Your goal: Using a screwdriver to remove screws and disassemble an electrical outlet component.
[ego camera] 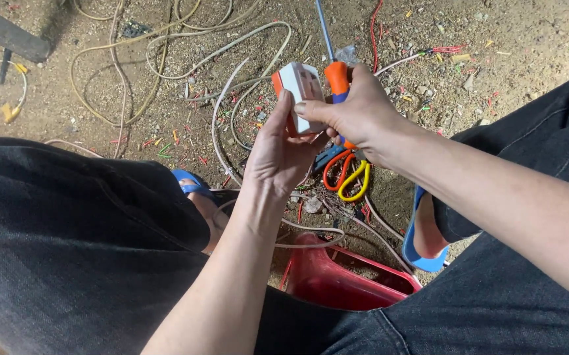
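Both hands are up over the dirt floor (527,39), between the knees. The left hand (278,154) cups a white and orange socket block (301,95) from below, fingers wrapped round its back, a firm grasp. The right hand (356,112) pinches the block's near edge with thumb and forefinger while clutching an orange-handled screwdriver (335,69) against the palm, its shaft pointing away from the body. So the block sits high, held in both grips, well clear of the ground. Looks like the inspecting or aligning stage: the driver's tip isn't on the block. The next move calls for turning that tip down onto a fastener. Below lie scissors (347,174) with orange and yellow loops, loose white cables (166,59) and a red plastic stool (343,283).
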